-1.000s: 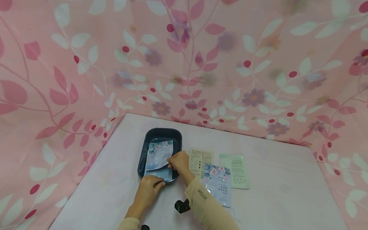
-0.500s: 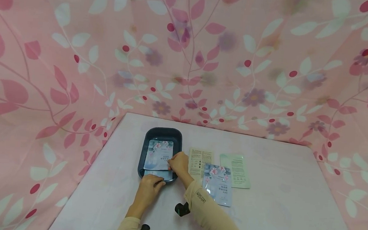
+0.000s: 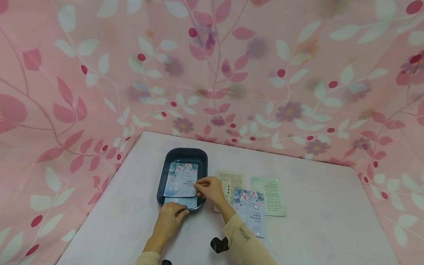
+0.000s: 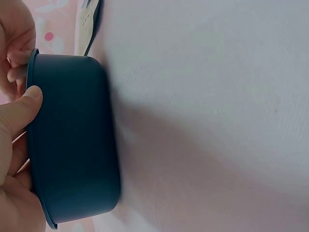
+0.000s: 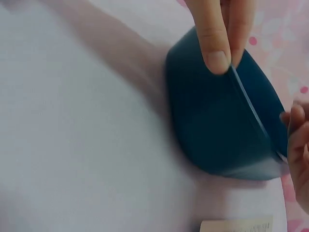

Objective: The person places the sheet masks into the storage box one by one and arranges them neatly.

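Note:
A deep dark-blue plastic bin (image 3: 203,164) stands at the table's left part. Inside lies a floral sachet (image 3: 181,179), resembling a sheet-mask packet, over a light-blue packet (image 3: 181,201) that shows below it. My left hand (image 3: 170,219) holds the bin's near rim; in the left wrist view its thumb (image 4: 30,104) presses over the lip. At the sachet's right edge is my right hand (image 3: 212,190), its index finger and thumb parted. The right wrist view shows that hand (image 5: 300,150) with loosely bent fingers above the bin's rim; no grip on the sachet shows.
Right of the bin lie a cream printed packet (image 3: 229,178), a second floral sachet (image 3: 250,210) and a pale-green packet (image 3: 275,197), partly overlapping. A pink floral curtain (image 3: 216,68) rises behind the white-covered table (image 3: 319,228). Dark wrist cameras sit beside both sleeves.
The floral sachet's lifted lower edge has come down, and it lies flat in the bin. My right wrist has swung right and its fingers have parted. My left hand has stayed at the rim.

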Tool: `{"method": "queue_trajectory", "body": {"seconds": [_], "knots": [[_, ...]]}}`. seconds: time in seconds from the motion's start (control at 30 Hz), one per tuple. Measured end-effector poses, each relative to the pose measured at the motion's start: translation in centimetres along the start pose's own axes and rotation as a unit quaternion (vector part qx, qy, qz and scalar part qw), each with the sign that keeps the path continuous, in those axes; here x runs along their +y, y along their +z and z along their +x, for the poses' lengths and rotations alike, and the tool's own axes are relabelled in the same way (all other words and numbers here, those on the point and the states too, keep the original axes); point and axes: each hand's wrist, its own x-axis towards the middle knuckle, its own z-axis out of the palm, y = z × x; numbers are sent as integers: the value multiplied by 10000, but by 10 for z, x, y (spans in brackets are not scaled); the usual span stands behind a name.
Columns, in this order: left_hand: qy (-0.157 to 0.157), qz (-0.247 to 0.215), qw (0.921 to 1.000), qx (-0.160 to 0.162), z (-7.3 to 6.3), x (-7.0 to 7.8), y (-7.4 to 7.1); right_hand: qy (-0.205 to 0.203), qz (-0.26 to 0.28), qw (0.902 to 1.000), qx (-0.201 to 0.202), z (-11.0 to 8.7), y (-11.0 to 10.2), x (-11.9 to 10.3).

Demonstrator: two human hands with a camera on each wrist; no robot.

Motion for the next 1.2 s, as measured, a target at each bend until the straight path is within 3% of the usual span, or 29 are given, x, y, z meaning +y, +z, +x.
{"method": "queue_trajectory", "body": {"seconds": [0.13, 0.3, 0.57, 0.8, 1.03, 1.2], "knots": [[-43, -11, 10000, -50, 0, 0, 1, -178, 626, 9975, -267, -11, -18, 4], [-35, -15, 10000, 34, 0, 1, 2, -126, 962, 9953, -25, -29, -47, 14], [31, -45, 9999, 139, 0, 1, 0, 164, 481, 9961, 728, -75, -105, 33], [19, -52, 9999, 132, 0, 2, -1, 353, 150, 9872, 1545, -115, -155, 53], [-90, -131, 9999, 2, 0, 2, 1, 703, -659, 9689, 2280, -148, -198, 76], [-89, -123, 9999, -25, 0, 1, 1, 1160, -1771, 9324, 2930, -161, -218, 91]]}}
